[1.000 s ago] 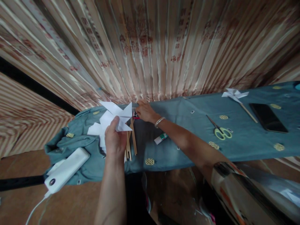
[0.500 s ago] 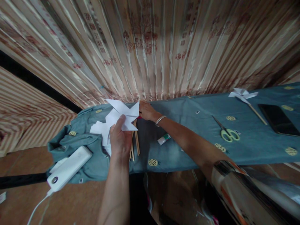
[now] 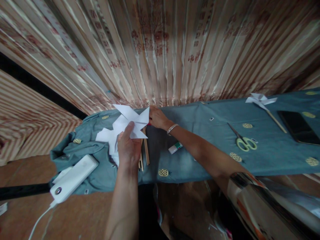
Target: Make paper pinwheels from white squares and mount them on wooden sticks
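Observation:
My left hand (image 3: 129, 145) is closed on a white paper pinwheel (image 3: 130, 120), thumb pressed on its face near the middle. Just right of it, my right hand (image 3: 158, 117) reaches down behind the pinwheel's edge. Its fingertips are hidden there, beside a small bit of red, so what they hold, if anything, does not show. Several thin wooden sticks (image 3: 146, 150) lie on the cloth under and beside my left hand. More white paper (image 3: 106, 136) lies to the left, partly covered by the pinwheel and hand.
A glue stick (image 3: 175, 147) lies near my right forearm. Farther right are green-handled scissors (image 3: 242, 141), a pinwheel on a stick (image 3: 262, 100) and a black phone (image 3: 297, 126). A white power bank (image 3: 75, 178) with a cable rests at the cloth's left end. Behind hangs a striped curtain (image 3: 160, 60).
Both hands stay almost where they were, the left still holding the pinwheel. The view has shifted very slightly.

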`<state>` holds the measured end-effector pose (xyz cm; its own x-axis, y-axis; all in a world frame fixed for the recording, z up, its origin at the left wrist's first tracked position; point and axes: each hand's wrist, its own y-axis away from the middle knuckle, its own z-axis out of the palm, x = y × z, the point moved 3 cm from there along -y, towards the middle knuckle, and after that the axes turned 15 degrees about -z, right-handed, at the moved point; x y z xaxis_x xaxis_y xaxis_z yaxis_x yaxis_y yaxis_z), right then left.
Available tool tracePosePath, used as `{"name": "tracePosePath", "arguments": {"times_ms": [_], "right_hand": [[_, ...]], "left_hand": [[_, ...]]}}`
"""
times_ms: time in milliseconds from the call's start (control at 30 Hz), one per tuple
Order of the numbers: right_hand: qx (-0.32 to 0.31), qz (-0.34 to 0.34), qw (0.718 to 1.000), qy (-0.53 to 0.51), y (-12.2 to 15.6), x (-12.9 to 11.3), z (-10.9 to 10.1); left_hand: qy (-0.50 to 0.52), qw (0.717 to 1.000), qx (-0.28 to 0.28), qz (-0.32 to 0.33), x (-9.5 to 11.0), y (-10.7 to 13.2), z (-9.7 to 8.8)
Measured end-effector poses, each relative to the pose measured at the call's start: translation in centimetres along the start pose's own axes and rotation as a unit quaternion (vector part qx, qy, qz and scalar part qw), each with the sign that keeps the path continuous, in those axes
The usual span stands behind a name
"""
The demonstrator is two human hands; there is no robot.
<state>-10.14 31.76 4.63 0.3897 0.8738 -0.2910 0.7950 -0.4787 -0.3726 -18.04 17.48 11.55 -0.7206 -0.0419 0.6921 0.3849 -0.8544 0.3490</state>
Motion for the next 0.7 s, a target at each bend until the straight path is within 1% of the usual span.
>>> {"name": "tracePosePath", "arguments": {"times_ms": [167, 233, 300, 400, 500, 567, 600, 633, 700], "right_hand": [[0.086, 0.072, 0.992, -0.063, 1.2, 0.0, -1.2], [0.122, 0.107, 0.982, -0.091, 2.5, 0.2, -1.7], [0.157, 0.142, 0.970, -0.119, 4.7, 0.3, -2.2], [0.189, 0.177, 0.953, -0.157, 9.6, 0.1, -3.3], [0.205, 0.212, 0.941, -0.164, 15.9, -0.4, -4.9], [0.211, 0.235, 0.937, -0.147, 20.0, -0.7, -6.0], [0.212, 0.244, 0.938, -0.123, 21.8, -0.8, -6.6], [0.197, 0.240, 0.949, -0.054, 23.3, -1.0, -7.2], [0.143, 0.218, 0.964, 0.056, 25.4, -1.2, -7.7]], "left_hand": [[0.002, 1.000, 0.007, -0.004, -0.1, -0.2, -0.2], [-0.003, 1.000, 0.005, -0.001, -0.2, -0.2, -0.1], [-0.014, 1.000, -0.001, 0.000, -0.5, -0.1, 0.2], [-0.023, 1.000, -0.012, 0.000, -1.3, 0.2, 0.8], [-0.028, 0.999, -0.038, 0.001, -2.6, 0.4, 1.5], [-0.040, 0.998, -0.046, -0.010, -3.8, 0.5, 1.8], [-0.047, 0.998, -0.047, -0.020, -4.4, 0.6, 2.0], [-0.053, 0.997, -0.050, -0.030, -5.0, 0.7, 2.1], [-0.063, 0.995, -0.063, -0.045, -6.1, 1.0, 2.6]]}}
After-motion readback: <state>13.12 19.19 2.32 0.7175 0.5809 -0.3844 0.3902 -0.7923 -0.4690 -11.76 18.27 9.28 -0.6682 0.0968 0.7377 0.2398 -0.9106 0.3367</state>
